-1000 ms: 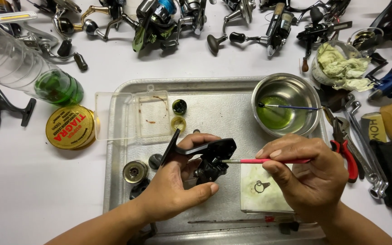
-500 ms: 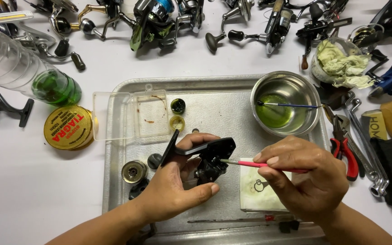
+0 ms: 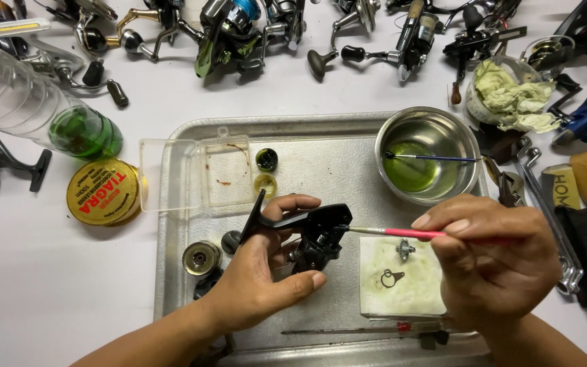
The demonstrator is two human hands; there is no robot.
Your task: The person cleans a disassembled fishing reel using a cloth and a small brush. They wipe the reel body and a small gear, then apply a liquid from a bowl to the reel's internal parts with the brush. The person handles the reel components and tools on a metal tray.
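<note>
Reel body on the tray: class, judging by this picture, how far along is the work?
Done: small parts lie out on the pad. In hand: left hand holds the black reel body; right hand touches a pink brush to it. Left: loose pieces on the tray.

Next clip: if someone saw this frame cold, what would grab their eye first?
Probably the two hands at the middle of the metal tray: the left hand grips a black reel body, and the right hand points a pink-handled brush at it. Next, the steel bowl of green liquid at the tray's far right corner, and the row of fishing reels along the table's far edge.
</note>
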